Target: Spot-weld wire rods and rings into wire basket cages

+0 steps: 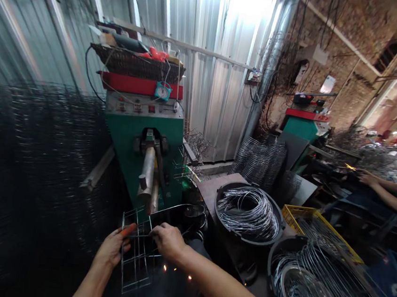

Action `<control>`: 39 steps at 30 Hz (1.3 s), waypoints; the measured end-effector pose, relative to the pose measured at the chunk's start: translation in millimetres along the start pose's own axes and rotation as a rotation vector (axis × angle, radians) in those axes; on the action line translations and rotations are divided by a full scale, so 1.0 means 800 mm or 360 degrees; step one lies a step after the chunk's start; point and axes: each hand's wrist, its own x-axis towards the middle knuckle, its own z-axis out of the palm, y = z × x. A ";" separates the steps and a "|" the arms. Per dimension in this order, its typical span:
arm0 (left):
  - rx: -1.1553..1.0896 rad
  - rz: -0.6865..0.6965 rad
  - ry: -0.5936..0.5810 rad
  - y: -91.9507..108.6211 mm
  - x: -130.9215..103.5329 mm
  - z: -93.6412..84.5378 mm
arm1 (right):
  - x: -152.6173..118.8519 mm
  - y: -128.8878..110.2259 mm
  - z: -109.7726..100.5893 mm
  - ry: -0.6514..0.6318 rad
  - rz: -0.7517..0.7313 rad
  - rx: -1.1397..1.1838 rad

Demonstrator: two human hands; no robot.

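Note:
A wire grid frame hangs below the electrode arms of a green spot welding machine. At the grid's left side, my left hand is closed around an orange-brown piece, its fingers touching the wires. My right hand is pinched at the grid's right side, near a thin curved wire; what sits between its fingertips is too small to make out. Sparks fly below my right forearm.
Right of me stand a black tub of wire rings, a second tub with wires and a metal bowl, and a yellow crate. Stacked wire racks fill the left. A person's arm shows at far right.

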 end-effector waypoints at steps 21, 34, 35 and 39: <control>-0.0093 0.0157 -0.0046 -0.014 0.006 -0.006 | 0.013 0.090 -0.019 0.0324 0.0008 0.0071; -0.0184 0.0218 -0.0005 -0.031 0.024 -0.004 | 0.007 0.111 -0.024 0.0534 -0.0007 0.0171; -0.0199 0.0224 -0.0010 -0.031 0.022 -0.002 | 0.010 0.110 -0.025 0.0524 -0.0035 0.0172; -0.0170 0.0185 -0.0012 -0.021 0.004 0.010 | 0.026 0.109 -0.024 0.0536 -0.0182 0.0171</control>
